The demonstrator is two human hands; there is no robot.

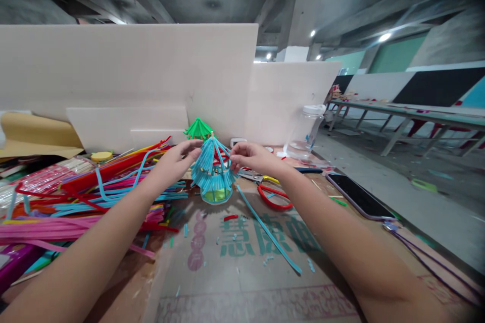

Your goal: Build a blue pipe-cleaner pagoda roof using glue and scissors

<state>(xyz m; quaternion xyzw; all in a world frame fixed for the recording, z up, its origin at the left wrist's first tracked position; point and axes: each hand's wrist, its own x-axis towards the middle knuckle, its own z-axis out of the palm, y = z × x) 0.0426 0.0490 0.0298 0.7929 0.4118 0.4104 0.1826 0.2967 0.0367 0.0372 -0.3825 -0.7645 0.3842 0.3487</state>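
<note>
A small blue model pavilion [214, 171] made of pipe cleaners stands on the cardboard, with a pointed roof and a round green base. Part of its right roof side is bare, showing red and blue ribs. My left hand [180, 160] is at the roof's left side, thumb and fingers apart; whether it touches cannot be told. At the right roof edge, my right hand [253, 157] has its fingers pinched together, and what lies between them is too small to make out. A loose blue pipe cleaner [269, 232] lies in front of the model.
Red-handled scissors [275, 197] lie right of the model, near a clear plastic bottle [303, 133] and a phone [358, 196]. Piled pipe cleaners [76, 207] cover the left side. A green-roofed model [198, 128] stands behind, before white boards [132, 65].
</note>
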